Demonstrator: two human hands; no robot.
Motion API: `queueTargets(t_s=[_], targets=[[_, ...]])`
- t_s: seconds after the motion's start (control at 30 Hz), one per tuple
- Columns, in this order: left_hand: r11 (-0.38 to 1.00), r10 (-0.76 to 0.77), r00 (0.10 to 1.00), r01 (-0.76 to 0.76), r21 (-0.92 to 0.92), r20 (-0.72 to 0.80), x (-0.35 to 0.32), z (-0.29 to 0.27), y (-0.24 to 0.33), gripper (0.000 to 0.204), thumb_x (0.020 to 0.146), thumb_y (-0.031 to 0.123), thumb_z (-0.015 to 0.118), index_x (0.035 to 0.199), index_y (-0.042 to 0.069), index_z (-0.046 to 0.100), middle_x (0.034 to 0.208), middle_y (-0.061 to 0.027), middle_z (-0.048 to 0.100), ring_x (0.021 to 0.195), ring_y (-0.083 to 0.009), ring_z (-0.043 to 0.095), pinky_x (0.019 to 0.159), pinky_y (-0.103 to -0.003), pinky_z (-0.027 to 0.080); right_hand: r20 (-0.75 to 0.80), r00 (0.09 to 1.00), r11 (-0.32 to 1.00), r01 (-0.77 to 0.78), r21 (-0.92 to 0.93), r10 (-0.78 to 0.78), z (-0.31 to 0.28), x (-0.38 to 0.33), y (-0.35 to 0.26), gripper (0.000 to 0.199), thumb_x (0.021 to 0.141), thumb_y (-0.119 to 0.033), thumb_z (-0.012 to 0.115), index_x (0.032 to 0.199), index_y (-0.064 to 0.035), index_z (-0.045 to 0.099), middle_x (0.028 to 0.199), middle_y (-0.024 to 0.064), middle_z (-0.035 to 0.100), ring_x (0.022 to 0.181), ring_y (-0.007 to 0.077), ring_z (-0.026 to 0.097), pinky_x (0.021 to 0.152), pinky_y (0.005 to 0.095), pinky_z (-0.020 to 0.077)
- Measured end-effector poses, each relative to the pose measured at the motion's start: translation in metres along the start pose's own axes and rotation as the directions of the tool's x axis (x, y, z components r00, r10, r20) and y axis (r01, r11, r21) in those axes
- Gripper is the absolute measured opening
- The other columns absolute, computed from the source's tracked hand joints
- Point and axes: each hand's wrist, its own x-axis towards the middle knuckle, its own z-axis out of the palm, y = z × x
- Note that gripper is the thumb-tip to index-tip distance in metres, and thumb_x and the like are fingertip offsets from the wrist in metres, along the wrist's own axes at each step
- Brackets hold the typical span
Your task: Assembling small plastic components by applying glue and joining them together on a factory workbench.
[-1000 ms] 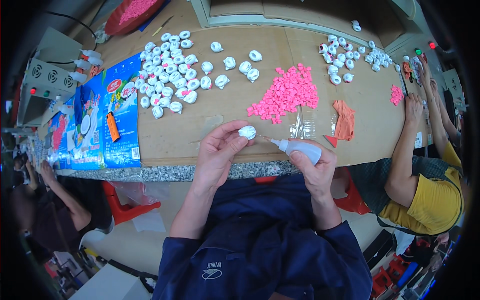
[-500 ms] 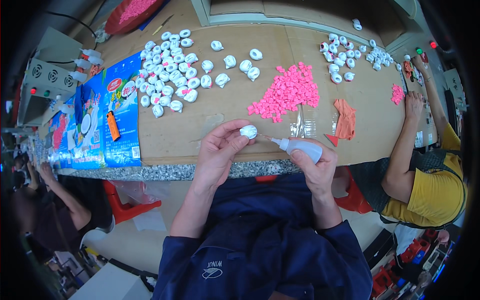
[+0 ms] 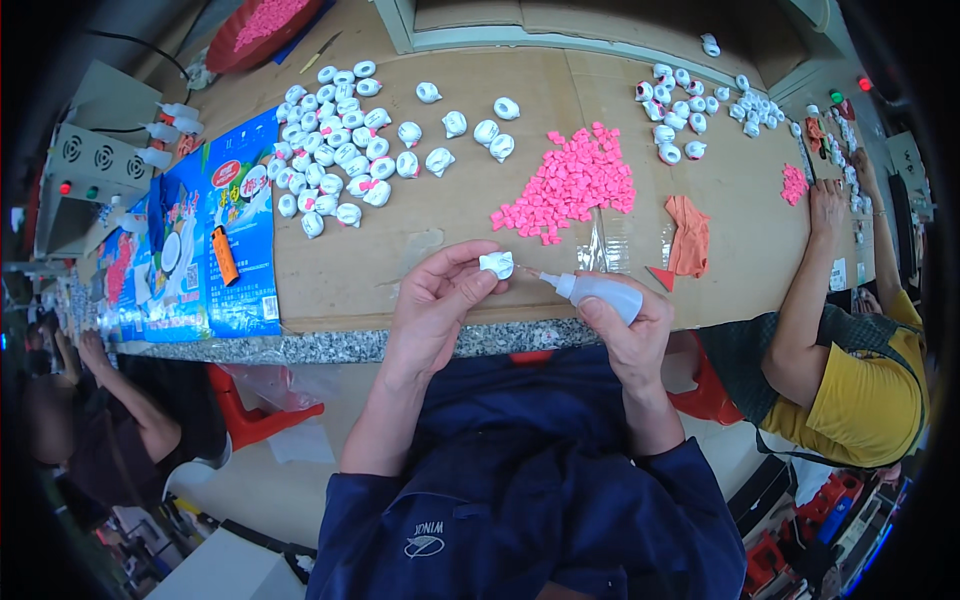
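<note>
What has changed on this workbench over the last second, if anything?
Almost nothing. The left hand pinches the same small white piece, and the right hand keeps the squeeze bottle with its nozzle at that piece. Neither hand let go or took anything new. The pink pile, the white pieces and the neighbour's hand on the table stayed put.

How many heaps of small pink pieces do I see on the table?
3. One large pink heap lies at the table's middle, beyond the left hand and right hand. One small pink heap is far right. One fills the red tray far left. More may be hidden.
</note>
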Motion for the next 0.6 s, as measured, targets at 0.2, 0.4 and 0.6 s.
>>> queueTargets(t_s=[0.2,0.4,0.6], targets=[[1.0,-0.007,1.0,0.007,-0.007,0.009,0.0011,-0.0003,0.0005,0.026,0.084,0.004,0.055,0.109,-0.002,0.053,0.098,-0.0116,0.06,0.093,-0.0197,0.058,0.08,-0.027,0.047,-0.003,0.999,0.998,-0.046,0.044,0.046,-0.003,-0.0005,0.0006,0.02,0.076,-0.004,0.065,0.093,0.0052,0.062,0.076,0.0049,0.062,0.067,0.0065,0.054,0.059,0.0197,0.0439],[1.0,0.006,1.0,-0.006,-0.012,-0.01,-0.0001,-0.0018,-0.0004,0.026,0.084,0.002,0.054,0.109,-0.002,0.052,0.098,-0.0106,0.06,0.092,-0.0181,0.058,0.08,-0.027,0.046,0.008,1.0,0.999,-0.031,0.042,0.03,-0.0037,-0.0009,0.002,0.019,0.076,-0.004,0.065,0.093,0.0048,0.062,0.077,0.0051,0.062,0.068,0.0069,0.055,0.06,0.02,0.044],[0.999,0.031,1.0,-0.031,-0.013,0.002,0.0009,-0.001,-0.003,0.026,0.083,-0.002,0.054,0.109,-0.002,0.052,0.101,-0.01,0.059,0.093,-0.016,0.056,0.082,-0.027,0.046,0.03,0.999,0.999,-0.02,0.03,0.019,-0.0077,-0.0018,0.0018,0.026,0.075,-0.006,0.064,0.098,0.0054,0.06,0.076,0.0053,0.061,0.066,0.0081,0.055,0.059,0.0191,0.0434]])
